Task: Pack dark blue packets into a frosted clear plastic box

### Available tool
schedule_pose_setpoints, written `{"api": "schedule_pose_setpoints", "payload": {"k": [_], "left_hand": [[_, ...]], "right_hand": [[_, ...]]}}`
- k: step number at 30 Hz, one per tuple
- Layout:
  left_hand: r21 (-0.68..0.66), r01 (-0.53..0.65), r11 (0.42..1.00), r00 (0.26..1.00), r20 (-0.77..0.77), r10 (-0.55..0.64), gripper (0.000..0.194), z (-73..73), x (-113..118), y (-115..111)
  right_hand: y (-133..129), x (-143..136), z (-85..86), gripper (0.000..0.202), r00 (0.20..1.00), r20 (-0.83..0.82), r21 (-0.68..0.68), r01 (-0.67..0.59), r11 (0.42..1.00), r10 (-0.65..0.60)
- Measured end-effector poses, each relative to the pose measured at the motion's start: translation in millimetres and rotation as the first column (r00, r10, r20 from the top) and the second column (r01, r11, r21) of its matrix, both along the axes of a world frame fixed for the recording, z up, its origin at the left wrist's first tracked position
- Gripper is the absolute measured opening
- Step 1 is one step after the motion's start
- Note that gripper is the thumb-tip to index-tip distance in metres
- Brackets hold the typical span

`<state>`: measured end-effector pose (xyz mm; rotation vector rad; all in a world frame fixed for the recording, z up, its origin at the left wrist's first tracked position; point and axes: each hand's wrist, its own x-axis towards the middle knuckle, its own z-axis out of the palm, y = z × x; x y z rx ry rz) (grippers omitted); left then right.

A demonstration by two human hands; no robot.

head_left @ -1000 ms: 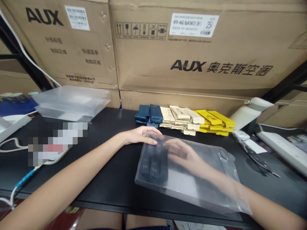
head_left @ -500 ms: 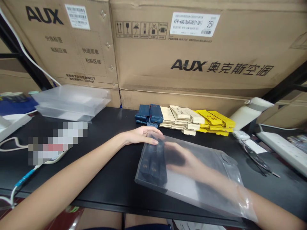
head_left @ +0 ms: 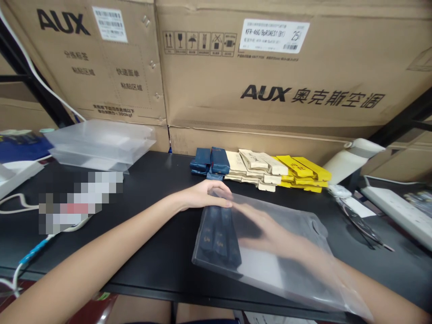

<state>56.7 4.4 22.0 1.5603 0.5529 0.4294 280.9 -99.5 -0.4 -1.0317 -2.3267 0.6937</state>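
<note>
A frosted clear plastic bag [head_left: 293,265] lies tilted on the black table in front of me. Inside its left end sit dark blue packets [head_left: 219,243] side by side, seen through the film. My left hand [head_left: 209,194] is closed over the bag's far left corner from outside, thumb on top, next to the packets' upper ends. Reaching in through the bag's right-hand mouth, my right hand [head_left: 261,225] is inside, fingers and thumb apart, close to the packets' right side. The film blurs its fingertips.
Along the cardboard boxes [head_left: 216,103] stand stacks of blue packets [head_left: 220,160], cream packets [head_left: 253,164] and yellow packets [head_left: 303,171]. More plastic bags [head_left: 101,139] lie at left. At right are a white bottle [head_left: 351,159], glasses [head_left: 364,225] and a power strip [head_left: 401,213].
The blue packets inside the bag have shifted slightly right and downward. My left hand's thumb has moved a little right along the bag, and the bag's mouth has slid along my right forearm.
</note>
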Motion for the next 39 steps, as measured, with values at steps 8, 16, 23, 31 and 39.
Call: {"api": "schedule_pose_setpoints", "payload": {"k": [8,16,23,31,39], "left_hand": [[0.184,-0.203,0.962,0.968,-0.109,0.225,0.032,8.5,9,-17],[0.153,-0.219,0.964,0.965,-0.109,0.237,0.031,7.1,9,-14],[0.135,-0.223,0.965,0.969,-0.079,0.235,0.031,4.2,9,-12],[0.114,-0.215,0.97,0.969,-0.098,0.226,0.031,5.8,10,-13],[0.086,-0.161,0.983,0.98,-0.103,0.17,0.033,3.3,-8,13]], "right_hand": [[2,-4,2.6,0.056,1.0,0.02,0.094,0.02,0.995,-0.022],[-1,-12,10.3,0.054,0.996,-0.084,-0.034,-0.017,0.999,0.014],[-4,-18,24.0,0.018,0.996,-0.072,-0.08,-0.051,0.996,0.045],[-10,-13,13.8,0.053,0.997,0.065,-0.073,-0.023,0.997,0.028],[-5,-3,16.3,0.066,0.986,0.161,-0.084,-0.018,0.996,0.031]]}}
